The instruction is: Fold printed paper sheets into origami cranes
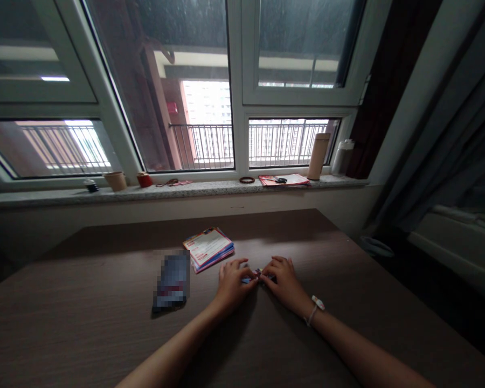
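Note:
Near the middle of the table, a small piece of colourful printed paper [252, 279] lies between my two hands, mostly covered by fingers. My left hand [235, 281] pinches its left side with thumb and fingers. From the other side my right hand [283, 281] pinches it too, the fingertips of both hands nearly meeting. How the paper is folded cannot be made out. Just beyond my left hand sits a stack of printed sheets [210, 247] with coloured edges. Left of my left hand lies a dark, pixelated flat object [173, 283].
The brown table [84, 302] ends below a stone windowsill [214, 186]. On the sill stand a paper cup [115, 181], a red spool-like item [144, 179], a dark bracelet [247, 180], scissors [281, 180] on papers [297, 179], a tan bottle [319, 156] and a white bottle [343, 157].

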Demonstrator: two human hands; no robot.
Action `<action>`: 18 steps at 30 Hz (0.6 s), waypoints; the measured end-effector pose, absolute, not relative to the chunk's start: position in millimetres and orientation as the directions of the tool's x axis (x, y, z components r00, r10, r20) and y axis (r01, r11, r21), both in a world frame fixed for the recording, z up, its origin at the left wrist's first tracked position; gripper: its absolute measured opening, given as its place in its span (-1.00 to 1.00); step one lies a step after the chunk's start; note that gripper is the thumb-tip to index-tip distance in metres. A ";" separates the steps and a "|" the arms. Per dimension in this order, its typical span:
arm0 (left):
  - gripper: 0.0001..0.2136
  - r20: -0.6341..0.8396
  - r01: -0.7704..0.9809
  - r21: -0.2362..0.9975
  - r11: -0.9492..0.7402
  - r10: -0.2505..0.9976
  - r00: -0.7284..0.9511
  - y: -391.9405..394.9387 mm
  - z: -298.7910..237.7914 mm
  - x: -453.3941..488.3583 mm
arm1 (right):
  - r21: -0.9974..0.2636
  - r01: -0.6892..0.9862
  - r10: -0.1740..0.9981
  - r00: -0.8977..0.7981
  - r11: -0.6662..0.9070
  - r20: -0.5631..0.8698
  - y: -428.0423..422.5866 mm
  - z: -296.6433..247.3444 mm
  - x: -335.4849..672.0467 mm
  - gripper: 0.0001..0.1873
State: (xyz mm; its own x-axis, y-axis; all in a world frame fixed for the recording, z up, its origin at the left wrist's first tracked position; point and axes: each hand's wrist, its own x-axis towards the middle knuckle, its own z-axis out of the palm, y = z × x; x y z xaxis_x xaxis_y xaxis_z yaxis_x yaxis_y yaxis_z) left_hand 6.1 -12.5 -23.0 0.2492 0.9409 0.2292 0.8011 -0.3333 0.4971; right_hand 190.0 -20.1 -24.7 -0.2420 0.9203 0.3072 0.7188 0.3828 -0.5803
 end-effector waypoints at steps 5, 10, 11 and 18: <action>-0.93 0.232 0.799 0.506 -0.325 0.943 0.237 -11.8 -21.4 8.9 | -0.585 0.719 0.922 -0.224 0.376 0.317 -17.8 -26.4 189.7 -0.88; -0.96 0.242 0.817 0.466 -0.339 0.937 0.251 -13.1 -20.0 12.5 | -0.593 0.717 0.925 -0.213 0.366 0.313 -16.1 -28.0 187.9 -0.87; -0.97 0.239 0.822 0.455 -0.342 0.936 0.257 -13.4 -20.2 13.1 | -0.597 0.713 0.925 -0.213 0.367 0.313 -15.8 -28.4 188.3 -0.87; -0.96 0.247 0.833 0.431 -0.347 0.933 0.261 -15.4 -24.7 14.6 | -0.653 0.645 0.918 -0.264 0.397 0.298 -11.7 -28.2 199.1 -0.86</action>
State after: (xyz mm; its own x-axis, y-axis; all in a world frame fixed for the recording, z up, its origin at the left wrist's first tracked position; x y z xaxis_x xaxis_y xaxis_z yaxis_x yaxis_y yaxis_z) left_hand 14.6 -15.4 -24.7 0.2608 0.9333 0.2470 0.8330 -0.3469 0.4310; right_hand 199.1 -11.7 -28.2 -0.2637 0.9175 0.2976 0.6454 0.3971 -0.6525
